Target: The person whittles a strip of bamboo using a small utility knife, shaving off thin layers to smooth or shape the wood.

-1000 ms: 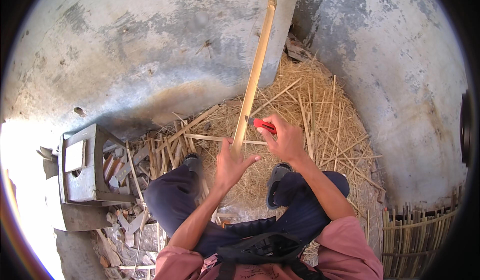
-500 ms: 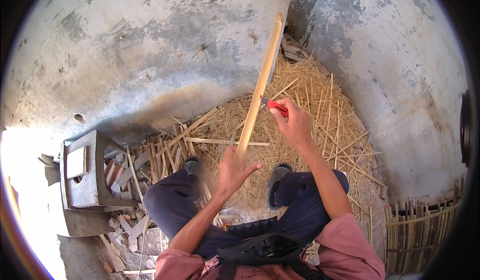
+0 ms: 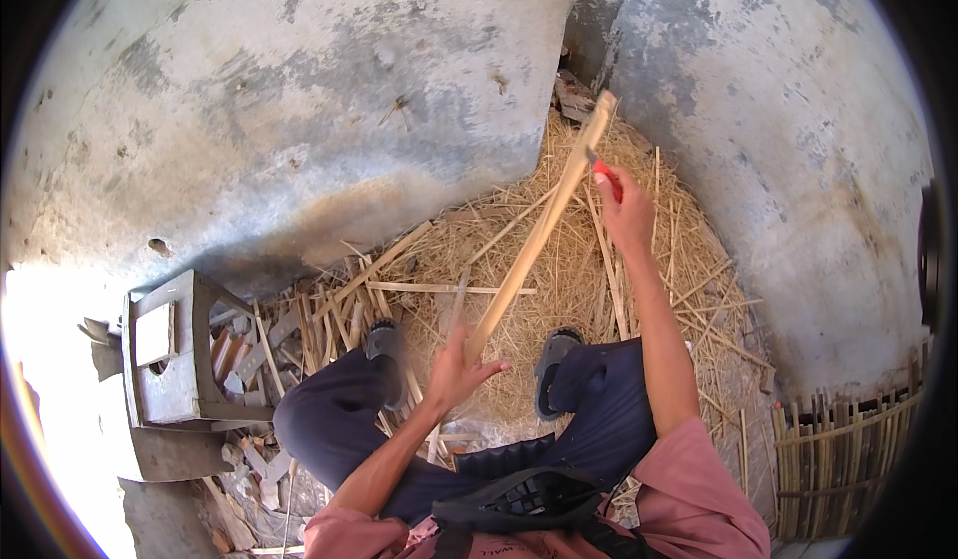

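Head view: right hand (image 3: pixel 627 210), fingers closed on red-handled knife (image 3: pixel 607 178), now far up bamboo strip (image 3: pixel 539 242), near tip. Left hand (image 3: pixel 457 367) grips lower end. Shaving stroke nearly run out.

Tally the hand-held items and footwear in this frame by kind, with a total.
Long bamboo strip, lower end in left hand: 1
Red-handled knife in right hand: 1
Sandals: 2
Total: 4

A wooden stool (image 3: pixel 170 359) stands left of the shavings heap (image 3: pixel 559 260); a slat fence (image 3: pixel 848 459) stands right.
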### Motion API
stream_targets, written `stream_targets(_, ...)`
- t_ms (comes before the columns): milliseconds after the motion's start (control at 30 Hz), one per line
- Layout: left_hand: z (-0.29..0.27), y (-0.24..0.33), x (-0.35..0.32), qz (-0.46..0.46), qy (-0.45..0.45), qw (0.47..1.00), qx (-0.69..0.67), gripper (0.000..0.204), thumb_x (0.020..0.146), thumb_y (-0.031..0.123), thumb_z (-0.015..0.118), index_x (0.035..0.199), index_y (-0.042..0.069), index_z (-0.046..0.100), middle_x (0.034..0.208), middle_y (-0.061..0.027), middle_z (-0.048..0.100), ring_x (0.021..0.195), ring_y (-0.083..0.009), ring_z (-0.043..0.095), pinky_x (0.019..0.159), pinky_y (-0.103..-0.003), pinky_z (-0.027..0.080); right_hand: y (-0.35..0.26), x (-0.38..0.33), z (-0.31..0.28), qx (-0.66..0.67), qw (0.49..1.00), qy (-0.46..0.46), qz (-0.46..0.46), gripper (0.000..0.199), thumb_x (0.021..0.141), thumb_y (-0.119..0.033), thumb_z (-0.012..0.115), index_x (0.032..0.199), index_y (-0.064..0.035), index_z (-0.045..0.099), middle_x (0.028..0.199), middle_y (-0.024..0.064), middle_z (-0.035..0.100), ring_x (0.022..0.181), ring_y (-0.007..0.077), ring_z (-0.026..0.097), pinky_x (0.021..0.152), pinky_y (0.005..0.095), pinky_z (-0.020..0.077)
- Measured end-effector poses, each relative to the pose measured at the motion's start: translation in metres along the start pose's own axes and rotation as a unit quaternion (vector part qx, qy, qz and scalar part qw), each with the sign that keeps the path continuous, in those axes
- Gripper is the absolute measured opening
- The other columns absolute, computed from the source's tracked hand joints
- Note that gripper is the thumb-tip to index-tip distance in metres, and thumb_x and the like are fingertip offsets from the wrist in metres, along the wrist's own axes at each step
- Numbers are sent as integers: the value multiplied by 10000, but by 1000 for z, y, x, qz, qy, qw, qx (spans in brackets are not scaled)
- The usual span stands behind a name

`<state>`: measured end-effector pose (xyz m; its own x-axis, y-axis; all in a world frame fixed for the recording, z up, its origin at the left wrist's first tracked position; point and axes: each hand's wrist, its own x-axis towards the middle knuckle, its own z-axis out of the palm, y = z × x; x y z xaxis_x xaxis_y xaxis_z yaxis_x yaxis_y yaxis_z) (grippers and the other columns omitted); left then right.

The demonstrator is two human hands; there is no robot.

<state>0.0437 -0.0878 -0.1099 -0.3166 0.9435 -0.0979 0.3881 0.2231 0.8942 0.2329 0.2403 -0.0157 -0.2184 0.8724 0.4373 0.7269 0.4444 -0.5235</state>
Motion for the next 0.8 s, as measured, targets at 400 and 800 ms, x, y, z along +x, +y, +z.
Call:
stream_targets(400, -9, -15, -4, -2, -30, 1000, -7, 579, 912, 424, 883, 1207, 30, 577, 783, -114, 650, 726, -207, 637, 684, -396, 520, 17, 12, -30, 63, 997, 39, 8, 403, 1063, -444, 639, 1207, -79, 731, 865, 99, 712, 761, 229, 665, 704, 395, 502)
stream_targets(800, -34, 15, 18, -51, 70, 957, -276, 260, 1150, 318, 555, 1161, 58, 558, 679, 46, 494, 469, -24, 419, 398, -219, 327, -43, -45, -8, 269, 946, -178, 21, 390, 1027, -439, 693, 1178, -80, 682, 790, -30, 523, 705, 103, 479, 665, 305, 392)
